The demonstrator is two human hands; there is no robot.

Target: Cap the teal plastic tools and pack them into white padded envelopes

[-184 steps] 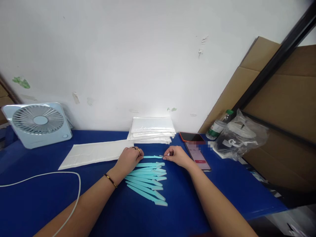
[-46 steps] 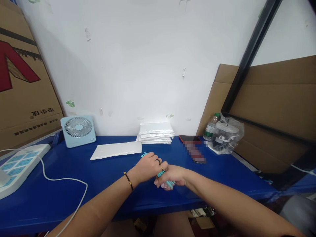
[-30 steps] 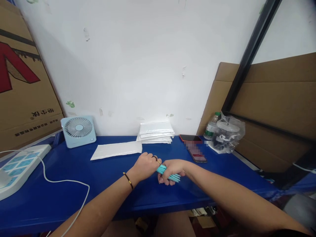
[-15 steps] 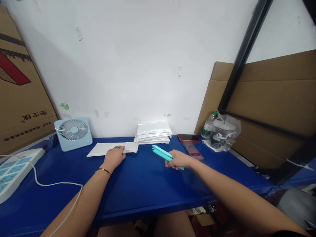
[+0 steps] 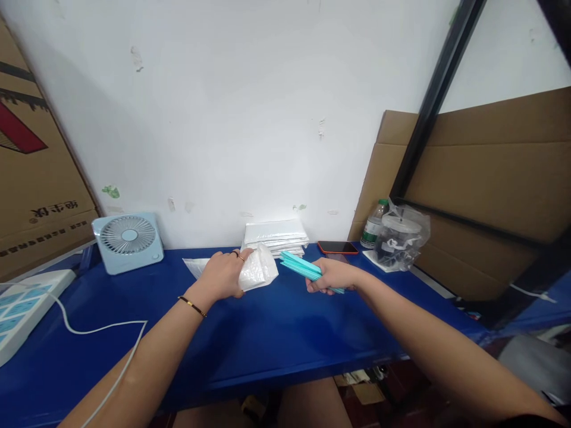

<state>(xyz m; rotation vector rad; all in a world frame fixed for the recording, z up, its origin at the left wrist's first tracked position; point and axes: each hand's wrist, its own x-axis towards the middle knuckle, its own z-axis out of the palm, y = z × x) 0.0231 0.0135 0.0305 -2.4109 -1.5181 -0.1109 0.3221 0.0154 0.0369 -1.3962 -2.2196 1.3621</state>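
My left hand (image 5: 225,274) is closed around a white padded envelope (image 5: 259,268), lifted a little off the blue table. The envelope's right end bulges toward the turquoise bundle, and its left end sticks out behind my fingers. In my right hand (image 5: 330,277) is a bundle of thin, flat turquoise strips (image 5: 301,266), gripped near its right end and pointing up and left. What kind of strips they are I cannot make out. Just behind both hands, a stack of white padded envelopes (image 5: 276,230) lies by the wall.
A light-blue fan (image 5: 128,241) stands at the left, with a white power strip (image 5: 33,306) nearer me. Its cable crosses my left forearm. Right of the stack are a red-edged phone (image 5: 338,248), a bottle (image 5: 373,226) and a plastic-wrapped jar (image 5: 399,241). Cardboard (image 5: 495,196) lines the right side.
My left hand has picked up the envelope that lay flat and brought it right and upward. My right hand, still holding the turquoise strips, has shifted slightly right and up.
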